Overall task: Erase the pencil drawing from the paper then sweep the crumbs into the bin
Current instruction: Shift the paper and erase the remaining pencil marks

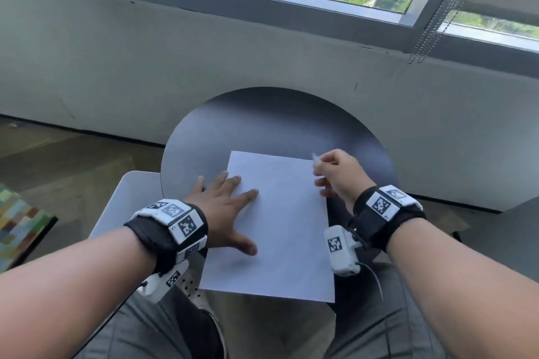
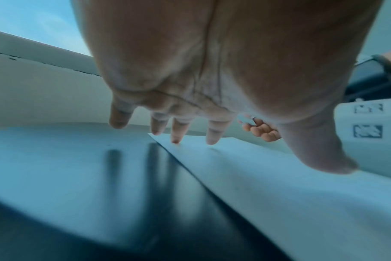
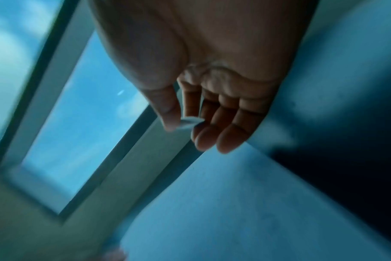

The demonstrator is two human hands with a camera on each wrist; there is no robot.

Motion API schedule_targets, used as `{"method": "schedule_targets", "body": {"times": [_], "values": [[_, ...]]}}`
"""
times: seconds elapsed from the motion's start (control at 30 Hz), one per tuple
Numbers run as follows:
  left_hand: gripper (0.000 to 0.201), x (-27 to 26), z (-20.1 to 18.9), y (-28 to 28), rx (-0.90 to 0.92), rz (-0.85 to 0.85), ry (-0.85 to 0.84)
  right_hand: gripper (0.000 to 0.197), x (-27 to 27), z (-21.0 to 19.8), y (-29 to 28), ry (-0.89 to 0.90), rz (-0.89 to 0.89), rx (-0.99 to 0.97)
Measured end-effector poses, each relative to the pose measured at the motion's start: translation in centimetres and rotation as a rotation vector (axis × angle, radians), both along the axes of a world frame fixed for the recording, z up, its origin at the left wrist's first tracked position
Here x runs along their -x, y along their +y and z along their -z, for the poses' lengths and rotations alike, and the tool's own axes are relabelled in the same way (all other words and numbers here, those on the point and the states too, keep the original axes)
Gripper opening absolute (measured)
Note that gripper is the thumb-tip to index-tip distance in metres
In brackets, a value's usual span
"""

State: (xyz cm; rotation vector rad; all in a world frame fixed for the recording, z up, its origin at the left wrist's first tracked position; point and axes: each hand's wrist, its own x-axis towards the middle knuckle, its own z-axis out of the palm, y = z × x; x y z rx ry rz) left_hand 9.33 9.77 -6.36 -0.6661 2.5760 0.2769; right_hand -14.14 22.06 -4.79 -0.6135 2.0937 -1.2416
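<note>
A white sheet of paper [image 1: 280, 227] lies on the round dark table [image 1: 262, 125], its near edge hanging over the table's front. Any pencil marks on it are too faint to make out. My left hand [image 1: 227, 207] lies flat with spread fingers on the sheet's left edge; in the left wrist view the fingertips [image 2: 211, 141] touch the paper [image 2: 279, 185]. My right hand [image 1: 335, 175] hovers at the sheet's upper right corner and pinches a small white eraser [image 1: 316, 158] between thumb and forefinger. The eraser [image 3: 189, 121] shows at the fingertips in the right wrist view, above the paper.
A grey wall and window ledge [image 1: 262, 46] stand just behind the table. A white chair seat [image 1: 128, 198] sits at the left, beside a colourful patterned object [image 1: 20, 227] on the floor. My legs are under the sheet's near edge. No bin is in view.
</note>
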Motion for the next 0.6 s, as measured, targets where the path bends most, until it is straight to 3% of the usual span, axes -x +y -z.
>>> {"method": "schedule_targets", "body": {"times": [0.13,0.23,0.37,0.53,0.6], "values": [[0.124,1.5,-0.2,-0.2,0.054,0.045,0.026,0.020,-2.1,-0.4,-0.1,0.551,-0.585,-0.380],[0.132,2.0,0.0,-0.3,0.045,0.088,-0.011,0.024,-3.6,0.5,-0.8,0.833,-0.766,-0.492],[0.136,2.1,0.3,-0.3,0.061,0.122,-0.020,0.025,-5.2,1.4,-0.7,0.975,-0.776,-0.469],[0.136,2.7,0.2,-0.1,0.080,0.136,-0.045,0.021,-8.3,0.7,1.5,0.952,-1.141,-0.384],[0.134,2.8,0.2,0.1,0.089,0.143,-0.053,0.023,-6.7,0.5,0.6,0.943,-1.032,-0.442]]}}
